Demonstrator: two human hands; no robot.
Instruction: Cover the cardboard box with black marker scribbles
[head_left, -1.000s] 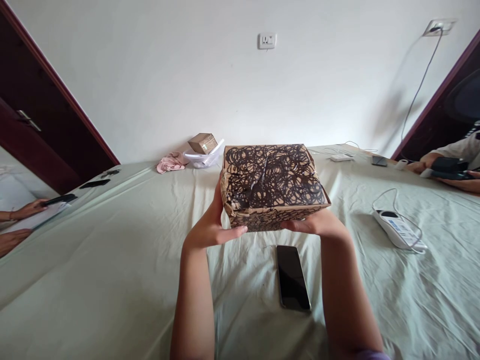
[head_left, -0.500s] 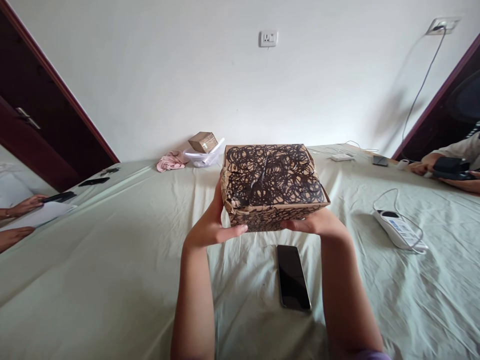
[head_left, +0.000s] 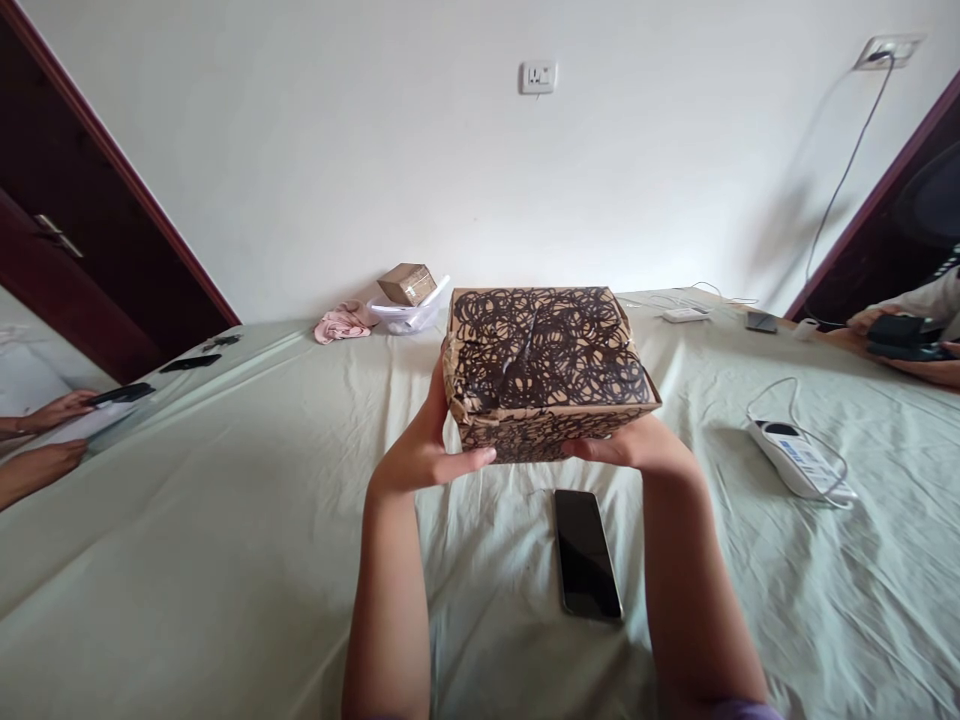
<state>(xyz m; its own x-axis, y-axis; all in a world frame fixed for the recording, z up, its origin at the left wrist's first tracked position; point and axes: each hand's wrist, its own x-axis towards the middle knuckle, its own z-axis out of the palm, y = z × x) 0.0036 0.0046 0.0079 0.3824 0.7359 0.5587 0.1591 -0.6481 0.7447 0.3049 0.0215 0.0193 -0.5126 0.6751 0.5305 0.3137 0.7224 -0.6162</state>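
A cardboard box (head_left: 551, 350) covered in black scribbles is held up in front of me, over the pale green cloth. Its left front corner is crumpled and taped. My left hand (head_left: 427, 445) grips the left side, thumb along the lower front face. At the lower right, my right hand (head_left: 630, 443) holds the box, its thumb also on the front; the other fingers of both hands are mostly hidden behind or under it. Between my forearms, a black smartphone (head_left: 588, 555) lies on the cloth, screen up.
On the right sits a white corded device (head_left: 799, 460). By the wall are a plastic basin (head_left: 409, 318) bearing a small brown box (head_left: 406, 284) and a pink cloth (head_left: 343, 322). Another person's hands (head_left: 56, 430) show at left; a person's arm (head_left: 915, 305) is at right with a dark object.
The box and my hands stay nearly still. At the left, the other person's lower hand has shifted right over the paper. The person's hand at right has moved slightly.
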